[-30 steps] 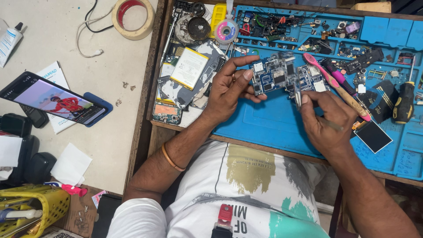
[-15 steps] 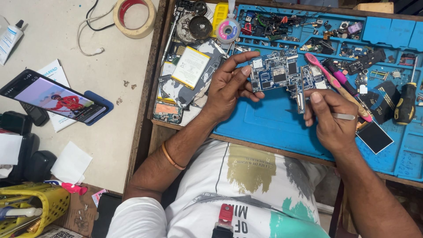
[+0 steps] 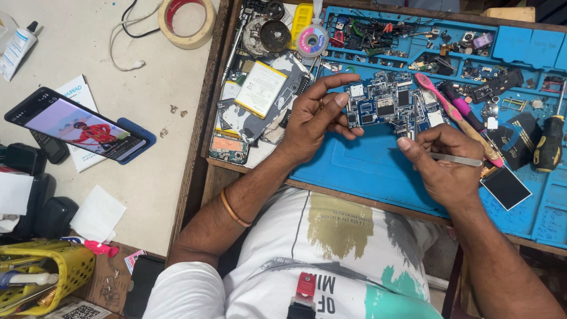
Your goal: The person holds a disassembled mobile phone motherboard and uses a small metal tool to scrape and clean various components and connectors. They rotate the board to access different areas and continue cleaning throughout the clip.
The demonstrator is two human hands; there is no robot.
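A blue circuit board (image 3: 387,106) lies on the blue work mat (image 3: 378,165). My left hand (image 3: 313,121) rests at the board's left edge, thumb and forefinger pinching that edge. My right hand (image 3: 443,162) sits just below the board's right part and grips metal tweezers (image 3: 455,158), whose handle sticks out to the right; the tips near the board are hidden by my fingers. A pink-handled tool (image 3: 452,112) lies slanted to the right of the board.
A phone (image 3: 77,125) with a lit screen leans on the white table at left. A tape roll (image 3: 188,20), phone parts and a battery (image 3: 260,88) lie left of the mat. A black-and-yellow screwdriver (image 3: 549,142) and a dark screen piece (image 3: 505,188) lie at right. A yellow basket (image 3: 47,277) stands bottom left.
My right hand has shifted its grip, and the tweezers now show sticking out to the right. My left hand stays at the board's left edge.
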